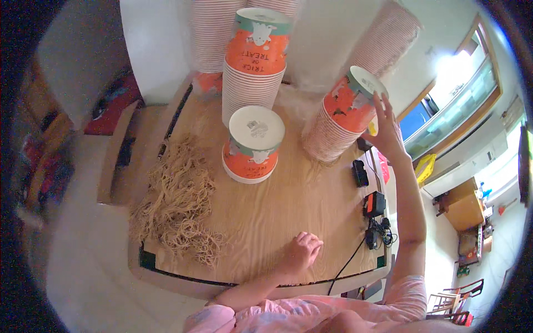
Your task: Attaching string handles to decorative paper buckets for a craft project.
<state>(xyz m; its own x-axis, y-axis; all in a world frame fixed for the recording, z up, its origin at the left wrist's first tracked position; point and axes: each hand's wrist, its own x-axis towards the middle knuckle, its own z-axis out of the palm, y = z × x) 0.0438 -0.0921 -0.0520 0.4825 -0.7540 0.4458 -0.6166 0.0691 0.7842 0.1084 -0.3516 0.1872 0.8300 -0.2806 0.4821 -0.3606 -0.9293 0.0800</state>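
My right hand (388, 130) reaches to the right side of a tall, leaning stack of upside-down paper buckets (338, 125). Its fingers are stretched out and apart, with the fingertips at the orange and green top bucket. My left hand (307, 248) rests on the front of the wooden table (266, 222), fingers curled in, and I see nothing in it. A single upside-down paper bucket (252, 147), orange with a green band and white base, stands mid-table. Behind it rises another nested stack of the same buckets (255, 61).
A tangled heap of tan string (180, 200) covers the table's left side. Black adapters (374, 205) and cables lie along the right edge. Wrapped bucket stacks (386, 36) stand at the back. An open cardboard flap (119, 152) is beyond the left edge.
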